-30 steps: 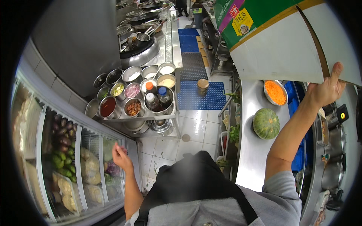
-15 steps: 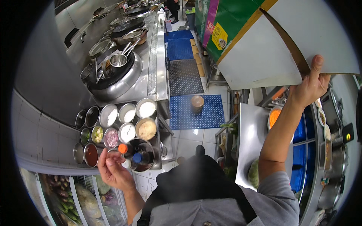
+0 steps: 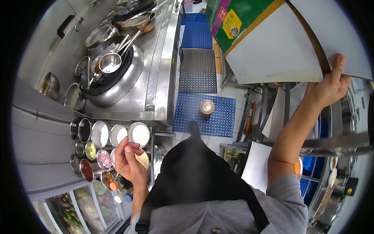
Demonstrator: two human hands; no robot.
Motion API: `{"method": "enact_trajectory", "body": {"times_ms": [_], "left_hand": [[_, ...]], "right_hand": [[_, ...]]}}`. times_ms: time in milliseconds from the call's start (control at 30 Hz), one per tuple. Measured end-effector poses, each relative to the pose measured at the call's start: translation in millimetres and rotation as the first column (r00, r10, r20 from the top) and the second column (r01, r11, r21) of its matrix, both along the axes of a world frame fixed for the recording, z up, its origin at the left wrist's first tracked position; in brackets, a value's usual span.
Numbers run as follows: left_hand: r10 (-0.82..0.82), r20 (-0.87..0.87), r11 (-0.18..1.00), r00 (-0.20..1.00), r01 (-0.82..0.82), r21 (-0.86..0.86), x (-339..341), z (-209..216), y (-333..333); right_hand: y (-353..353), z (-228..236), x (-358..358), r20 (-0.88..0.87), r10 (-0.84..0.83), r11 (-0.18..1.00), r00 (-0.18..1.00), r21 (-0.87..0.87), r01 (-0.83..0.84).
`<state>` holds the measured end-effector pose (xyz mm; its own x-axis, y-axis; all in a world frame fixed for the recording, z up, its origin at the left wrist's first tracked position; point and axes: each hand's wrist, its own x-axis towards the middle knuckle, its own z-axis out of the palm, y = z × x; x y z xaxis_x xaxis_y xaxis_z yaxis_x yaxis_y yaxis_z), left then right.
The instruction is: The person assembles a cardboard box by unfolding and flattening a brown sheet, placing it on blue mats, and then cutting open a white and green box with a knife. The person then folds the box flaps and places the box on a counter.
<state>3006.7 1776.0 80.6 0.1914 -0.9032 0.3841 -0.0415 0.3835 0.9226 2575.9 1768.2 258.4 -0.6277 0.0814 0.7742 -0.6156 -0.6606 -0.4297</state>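
My right hand [image 3: 328, 89] is raised at the right with its thumb up, gripping the lower edge of a large cardboard box [image 3: 272, 56]. White flaps face me, and the box's side is green with a purple stripe and a yellow patch. Its upper part runs out of view. My left hand [image 3: 131, 162] hovers over a rack of metal containers, fingers loosely bent and holding nothing. Around it are a container of white powder [image 3: 139, 134], one of chopped pink onion [image 3: 104, 159], one of red sauce [image 3: 86, 170] and an orange-capped bottle [image 3: 113, 186].
A steel stove counter [image 3: 128, 105] with a wok [image 3: 117, 93] and small pans stands ahead left. On the floor, a round container [image 3: 207, 107] sits on a blue mat [image 3: 183, 117]. A metal shelf frame [image 3: 331, 142] rises at right; a glass-topped produce cooler [image 3: 83, 202] is lower left.
I have moved forward, so the stove, ingredient containers and floor container look closer. The cardboard box stays in my right hand. My left hand has shifted from the bottles to above the containers.
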Motion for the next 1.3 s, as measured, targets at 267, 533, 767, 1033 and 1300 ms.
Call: {"method": "enact_trajectory", "body": {"times_ms": [267,533,767,1033,1300], "left_hand": [[0.192,0.036,0.976,0.981,-0.194,0.095,-45.2,-23.3,-117.7],[0.169,0.096,0.973,0.981,-0.181,0.142,-84.9,-16.9,-194.9],[0.123,0.140,0.969,0.983,-0.149,0.195,-127.5,-43.6,-249.2],[-0.095,0.359,0.907,0.928,-0.068,0.416,-170.9,-105.7,-315.0],[-0.399,0.905,0.883,0.146,-0.204,0.422,-194.8,-180.5,-310.8]], "right_hand": [[-117.1,-15.6,-69.5,-0.001,-0.045,0.978,0.999,0.205,0.044],[-197.1,-33.6,-119.4,0.017,0.063,0.985,0.998,0.160,-0.065],[-240.2,-47.1,-159.5,0.045,0.132,0.967,0.990,0.211,-0.139],[-271.6,-64.0,-212.4,0.103,0.232,0.947,0.967,0.202,-0.248],[-277.7,-56.0,-258.4,-0.090,0.200,0.943,0.976,0.287,-0.167]]}}
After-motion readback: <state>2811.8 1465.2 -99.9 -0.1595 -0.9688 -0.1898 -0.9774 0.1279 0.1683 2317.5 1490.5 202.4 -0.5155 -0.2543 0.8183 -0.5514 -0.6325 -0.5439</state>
